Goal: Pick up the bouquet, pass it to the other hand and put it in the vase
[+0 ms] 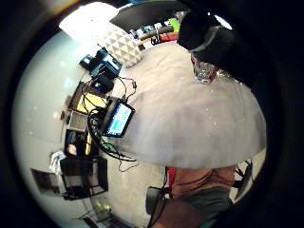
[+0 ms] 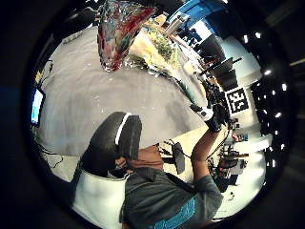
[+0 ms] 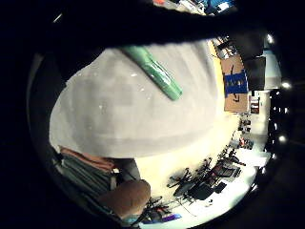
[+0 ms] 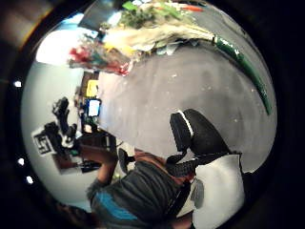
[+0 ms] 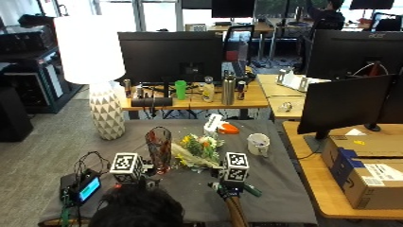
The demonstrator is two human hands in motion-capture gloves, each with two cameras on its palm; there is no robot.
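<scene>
While the yellow-and-green flower bouquet (image 5: 197, 150) with its green-wrapped stems is lying on the grey-clothed table (image 5: 277, 189), blooms beside the mottled red glass vase (image 5: 159, 148), your right hand (image 5: 232, 185) is hovering nearer its stem end, left hand (image 5: 129, 174) by the vase, fingers' state unclear.

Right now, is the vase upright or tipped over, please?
Upright: the vase stands on the grey tablecloth, mouth up, beside the bouquet.

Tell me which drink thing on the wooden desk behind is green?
The small green cup is. It stands left of the yellowish bottle and the silver metal bottle.
</scene>
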